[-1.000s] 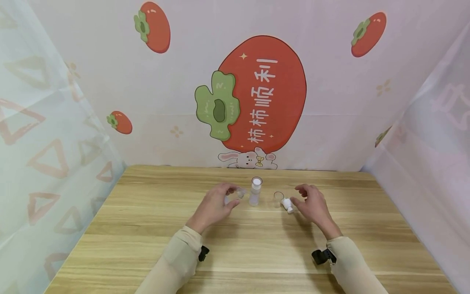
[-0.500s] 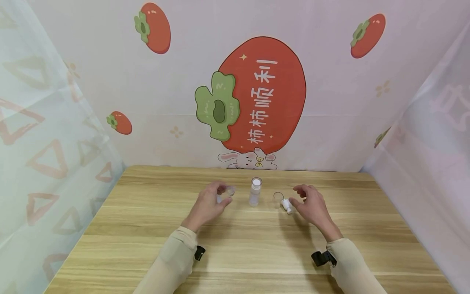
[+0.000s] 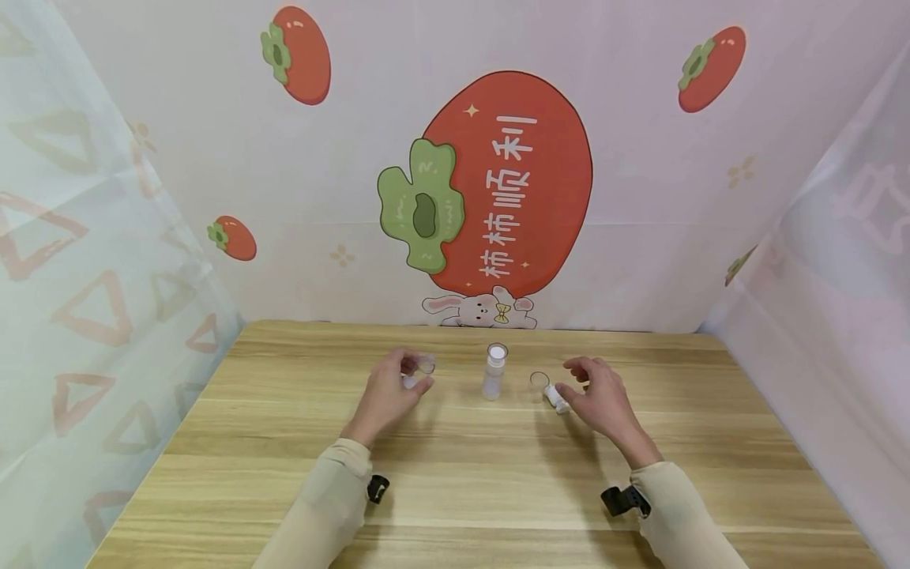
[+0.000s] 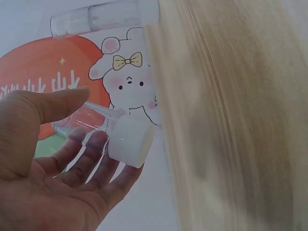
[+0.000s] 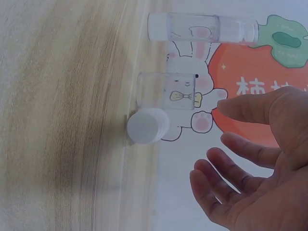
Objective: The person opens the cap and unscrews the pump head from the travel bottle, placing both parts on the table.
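Observation:
In my left hand (image 3: pixel 387 395) is a small clear bottle with a white base (image 4: pixel 130 142). The thumb lies along its clear side and the fingers curl behind it; it leans at a slant. My right hand (image 3: pixel 600 399) is relaxed with thumb and fingers apart and nothing between them. Nearest to it, a white cylindrical piece (image 5: pixel 147 126) lies on its side on the table. Beside that piece stands a clear open cylinder (image 5: pixel 166 91). Between the hands a clear bottle with white parts (image 3: pixel 494 371) stands upright, with a clear rim round its top.
The wooden table (image 3: pixel 455 490) reaches back to a cloth backdrop (image 3: pixel 626 276) printed with persimmons and a rabbit. More printed cloth hangs on both sides. A black wrist camera (image 3: pixel 622 499) sits on the right forearm.
My left hand has shifted left with the bottle it holds, away from the standing bottle. The right hand stays almost still, drifting slightly left over the white piece.

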`<act>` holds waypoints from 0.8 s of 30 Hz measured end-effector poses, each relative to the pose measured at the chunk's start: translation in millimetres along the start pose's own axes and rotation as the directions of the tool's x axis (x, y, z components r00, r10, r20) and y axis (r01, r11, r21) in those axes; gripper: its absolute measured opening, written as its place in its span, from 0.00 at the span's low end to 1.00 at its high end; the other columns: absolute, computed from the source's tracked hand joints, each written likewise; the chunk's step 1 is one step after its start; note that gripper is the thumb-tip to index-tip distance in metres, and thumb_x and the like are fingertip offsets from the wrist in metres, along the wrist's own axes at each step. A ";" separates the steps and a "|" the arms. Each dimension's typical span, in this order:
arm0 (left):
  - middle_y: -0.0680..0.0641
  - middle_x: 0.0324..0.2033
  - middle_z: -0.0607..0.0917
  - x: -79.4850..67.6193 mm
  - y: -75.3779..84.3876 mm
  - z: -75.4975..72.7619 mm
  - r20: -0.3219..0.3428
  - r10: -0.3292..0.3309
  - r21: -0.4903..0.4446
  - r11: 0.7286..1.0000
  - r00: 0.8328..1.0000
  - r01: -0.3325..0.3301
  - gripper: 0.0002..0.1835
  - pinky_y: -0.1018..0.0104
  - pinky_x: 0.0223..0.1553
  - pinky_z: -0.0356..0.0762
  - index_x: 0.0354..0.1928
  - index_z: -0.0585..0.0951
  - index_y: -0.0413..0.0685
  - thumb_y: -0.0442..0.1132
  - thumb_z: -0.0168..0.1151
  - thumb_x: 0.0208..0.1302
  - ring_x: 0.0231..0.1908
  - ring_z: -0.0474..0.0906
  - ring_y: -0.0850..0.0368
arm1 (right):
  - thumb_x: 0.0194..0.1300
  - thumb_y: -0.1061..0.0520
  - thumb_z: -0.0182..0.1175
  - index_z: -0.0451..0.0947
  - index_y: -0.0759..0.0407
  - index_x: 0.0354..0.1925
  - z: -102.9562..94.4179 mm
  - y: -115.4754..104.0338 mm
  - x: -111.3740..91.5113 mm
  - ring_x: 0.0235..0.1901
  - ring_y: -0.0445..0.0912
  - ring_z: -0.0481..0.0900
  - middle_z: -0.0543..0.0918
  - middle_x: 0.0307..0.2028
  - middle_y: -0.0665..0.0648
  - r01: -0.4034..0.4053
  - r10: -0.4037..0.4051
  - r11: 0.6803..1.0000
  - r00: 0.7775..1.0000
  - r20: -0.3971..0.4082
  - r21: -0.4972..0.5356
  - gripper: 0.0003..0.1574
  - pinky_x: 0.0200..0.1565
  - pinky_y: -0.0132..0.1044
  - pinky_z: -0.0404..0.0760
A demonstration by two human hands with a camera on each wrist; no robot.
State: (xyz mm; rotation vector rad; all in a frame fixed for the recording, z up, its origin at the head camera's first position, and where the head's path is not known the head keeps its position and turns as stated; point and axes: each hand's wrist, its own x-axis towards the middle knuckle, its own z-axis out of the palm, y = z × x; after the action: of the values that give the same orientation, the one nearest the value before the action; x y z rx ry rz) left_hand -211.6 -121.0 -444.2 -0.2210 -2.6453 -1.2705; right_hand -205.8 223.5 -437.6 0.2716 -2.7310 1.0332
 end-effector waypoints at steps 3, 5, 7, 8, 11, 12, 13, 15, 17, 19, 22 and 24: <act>0.41 0.42 0.83 0.7 -3.1 -1.9 -0.002 -0.018 -0.027 0.999 1.000 0.018 0.21 0.52 0.49 0.78 0.51 0.79 0.38 0.36 0.75 0.59 0.45 0.79 0.46 | 0.64 0.61 0.69 0.80 0.69 0.54 -0.1 -0.5 -0.5 0.45 0.60 0.77 0.79 0.44 0.67 0.001 -0.001 1.000 1.000 0.002 -0.001 0.22 0.46 0.52 0.80; 0.41 0.43 0.83 1.2 -5.5 -3.0 -0.004 -0.032 -0.045 0.998 0.999 0.032 0.21 0.52 0.49 0.77 0.51 0.79 0.37 0.35 0.75 0.59 0.46 0.79 0.45 | 0.64 0.61 0.69 0.80 0.69 0.54 -0.4 -0.9 -1.3 0.45 0.59 0.78 0.79 0.44 0.67 0.004 -0.004 1.000 1.000 0.004 -0.004 0.22 0.46 0.52 0.80; 0.41 0.43 0.83 1.4 -7.5 -4.0 -0.007 -0.043 -0.058 0.997 0.999 0.043 0.21 0.52 0.49 0.77 0.51 0.79 0.37 0.35 0.75 0.58 0.46 0.79 0.44 | 0.64 0.61 0.69 0.80 0.69 0.54 -0.6 -1.0 -1.6 0.45 0.59 0.78 0.79 0.44 0.67 0.009 -0.009 1.000 1.000 0.004 -0.008 0.22 0.46 0.52 0.80; 0.41 0.43 0.83 1.6 -8.7 -4.3 -0.009 -0.050 -0.063 0.997 0.999 0.049 0.21 0.52 0.49 0.77 0.51 0.78 0.37 0.35 0.75 0.59 0.46 0.79 0.44 | 0.64 0.61 0.69 0.79 0.69 0.54 -0.7 -0.8 -1.7 0.45 0.59 0.78 0.79 0.44 0.67 0.012 -0.012 1.000 1.000 0.006 -0.011 0.22 0.46 0.52 0.81; 0.41 0.43 0.83 2.0 -11.8 -5.3 -0.018 -0.068 -0.077 0.995 0.998 0.066 0.21 0.51 0.50 0.77 0.51 0.79 0.37 0.35 0.75 0.58 0.46 0.78 0.44 | 0.64 0.60 0.69 0.79 0.69 0.55 -0.7 -0.4 -1.7 0.45 0.59 0.78 0.80 0.45 0.68 0.016 -0.016 1.000 1.000 0.011 -0.012 0.23 0.46 0.52 0.81; 0.41 0.43 0.83 2.2 -13.2 -5.4 -0.020 -0.074 -0.081 0.994 0.997 0.072 0.21 0.51 0.51 0.77 0.51 0.79 0.37 0.35 0.75 0.58 0.47 0.78 0.44 | 0.64 0.60 0.69 0.79 0.69 0.55 -0.7 -0.5 -1.6 0.45 0.60 0.78 0.80 0.45 0.68 0.016 -0.016 1.000 1.000 0.013 -0.014 0.23 0.46 0.52 0.81; 0.41 0.43 0.83 2.4 -14.7 -5.4 -0.023 -0.081 -0.084 0.993 0.996 0.079 0.21 0.51 0.51 0.76 0.51 0.79 0.38 0.35 0.75 0.58 0.47 0.78 0.44 | 0.64 0.60 0.69 0.79 0.69 0.55 -0.6 -0.5 -1.6 0.45 0.60 0.78 0.80 0.45 0.68 0.015 -0.015 1.000 1.000 0.015 -0.013 0.23 0.46 0.52 0.81; 0.41 0.43 0.83 2.6 -17.5 -5.6 -0.031 -0.092 -0.089 0.992 0.995 0.089 0.20 0.51 0.51 0.76 0.50 0.79 0.38 0.35 0.75 0.58 0.47 0.78 0.44 | 0.64 0.60 0.69 0.79 0.69 0.55 -0.5 -0.9 -1.8 0.45 0.60 0.78 0.80 0.45 0.69 0.015 -0.014 1.000 1.000 0.019 -0.012 0.23 0.46 0.52 0.80; 0.40 0.43 0.83 2.7 -20.1 -5.8 -0.036 -0.102 -0.094 0.991 0.994 0.098 0.20 0.51 0.51 0.76 0.50 0.79 0.37 0.34 0.75 0.58 0.46 0.78 0.44 | 0.64 0.60 0.69 0.79 0.69 0.55 -0.7 -1.9 -2.1 0.45 0.60 0.78 0.80 0.45 0.68 0.012 -0.011 1.000 1.000 0.019 -0.013 0.23 0.46 0.52 0.80; 0.40 0.43 0.82 2.7 -22.2 -6.3 -0.038 -0.115 -0.101 0.989 0.993 0.111 0.21 0.51 0.52 0.76 0.50 0.78 0.37 0.34 0.75 0.58 0.46 0.78 0.44 | 0.64 0.60 0.69 0.79 0.69 0.55 -1.0 -2.5 -2.4 0.45 0.60 0.78 0.79 0.45 0.68 0.011 -0.010 1.000 1.000 0.018 -0.015 0.23 0.47 0.53 0.80; 0.39 0.43 0.82 2.4 -24.3 -7.2 -0.035 -0.133 -0.112 0.985 0.991 0.128 0.21 0.50 0.52 0.77 0.51 0.78 0.37 0.33 0.75 0.57 0.47 0.78 0.44 | 0.64 0.61 0.69 0.79 0.69 0.54 -1.6 -3.7 -2.9 0.45 0.60 0.78 0.79 0.45 0.68 0.008 -0.007 1.000 1.000 0.019 -0.012 0.23 0.47 0.53 0.80; 0.39 0.44 0.82 2.3 -26.0 -7.5 -0.033 -0.142 -0.111 0.984 0.989 0.138 0.22 0.50 0.53 0.77 0.52 0.78 0.37 0.34 0.75 0.57 0.47 0.78 0.43 | 0.64 0.61 0.69 0.79 0.69 0.54 -1.8 -3.7 -3.1 0.45 0.60 0.78 0.79 0.44 0.68 0.005 -0.005 1.000 1.000 0.022 -0.010 0.22 0.47 0.53 0.80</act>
State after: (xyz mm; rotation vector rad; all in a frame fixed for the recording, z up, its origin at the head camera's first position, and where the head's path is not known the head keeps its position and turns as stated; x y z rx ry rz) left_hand -218.7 -142.8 -458.7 -0.0240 -2.5999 -1.4479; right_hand -201.6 222.3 -434.7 0.2896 -2.7527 1.0210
